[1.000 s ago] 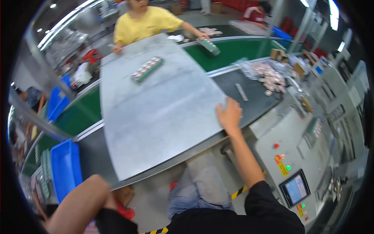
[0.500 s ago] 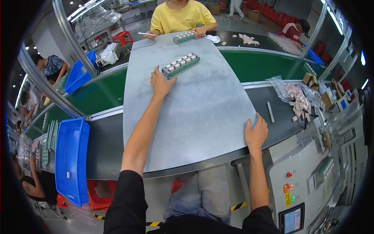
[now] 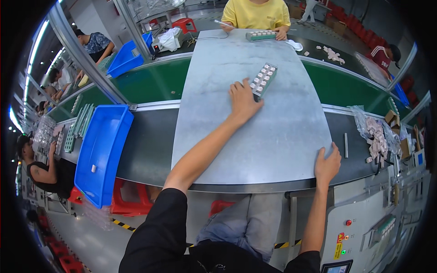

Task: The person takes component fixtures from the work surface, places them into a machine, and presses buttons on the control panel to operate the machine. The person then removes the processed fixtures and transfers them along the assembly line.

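Note:
On the pale grey board in front of me lies a narrow green-and-grey holder with two rows of white, block-like pieces in it. My left hand grips its near end, with fingers along the left side and thumb at the near right corner. The holder points away from me, slanting to the right. My right hand rests at the board's right edge near the front corner, fingers apart and nothing in it. A thin grey strip lies beyond that hand on the dark bench.
A person in a yellow shirt stands opposite, one hand by a similar holder. Left stands a blue bin with one small white piece. Right are a heap of pinkish pieces and a machine panel. A green belt crosses behind.
My left hand has turned the holder so it points more away from me. The whole view has swung, shifting the scene rightward. My right hand stays at the board's edge.

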`<state>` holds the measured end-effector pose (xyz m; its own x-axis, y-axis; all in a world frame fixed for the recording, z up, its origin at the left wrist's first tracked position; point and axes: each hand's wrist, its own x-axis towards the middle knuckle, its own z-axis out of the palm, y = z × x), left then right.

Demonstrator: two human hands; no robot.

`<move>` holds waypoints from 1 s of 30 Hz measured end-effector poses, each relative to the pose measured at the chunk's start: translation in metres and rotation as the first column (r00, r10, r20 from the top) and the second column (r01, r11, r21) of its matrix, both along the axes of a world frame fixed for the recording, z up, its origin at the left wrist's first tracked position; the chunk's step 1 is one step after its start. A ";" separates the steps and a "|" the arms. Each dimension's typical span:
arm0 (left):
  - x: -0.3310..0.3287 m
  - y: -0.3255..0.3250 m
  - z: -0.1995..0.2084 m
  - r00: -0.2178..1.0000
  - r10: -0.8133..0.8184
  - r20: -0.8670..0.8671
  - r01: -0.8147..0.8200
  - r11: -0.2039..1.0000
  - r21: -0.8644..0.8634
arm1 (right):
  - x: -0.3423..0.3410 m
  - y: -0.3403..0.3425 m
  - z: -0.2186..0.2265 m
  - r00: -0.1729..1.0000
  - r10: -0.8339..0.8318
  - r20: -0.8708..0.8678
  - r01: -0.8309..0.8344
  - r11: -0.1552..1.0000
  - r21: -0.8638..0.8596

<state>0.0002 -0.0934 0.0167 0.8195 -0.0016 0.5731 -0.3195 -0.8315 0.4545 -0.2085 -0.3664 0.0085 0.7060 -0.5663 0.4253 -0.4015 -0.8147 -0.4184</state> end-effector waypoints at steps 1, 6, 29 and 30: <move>-0.017 -0.002 0.004 1.000 -0.005 -0.008 0.005 1.000 -0.004 | -0.001 -0.002 0.001 1.000 -0.008 0.004 0.008 1.000 -0.006; -0.081 -0.001 0.021 0.968 -0.240 0.073 0.223 0.958 0.182 | 0.003 0.003 -0.001 1.000 0.014 0.002 -0.014 1.000 0.005; -0.042 0.023 -0.007 0.902 -0.431 -0.023 0.264 0.594 -0.760 | 0.069 0.162 0.014 0.935 0.297 0.195 -0.310 0.950 0.040; -0.038 0.027 -0.008 0.896 -0.444 -0.022 0.264 0.572 -0.776 | 0.070 0.161 0.016 0.936 0.297 0.191 -0.311 0.949 0.046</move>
<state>-0.0377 -0.0663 0.0083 0.9384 0.0306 0.3441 -0.3436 -0.0206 0.9389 -0.1383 -0.2052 0.0241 0.7657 -0.3712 0.5253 -0.0521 -0.8497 -0.5246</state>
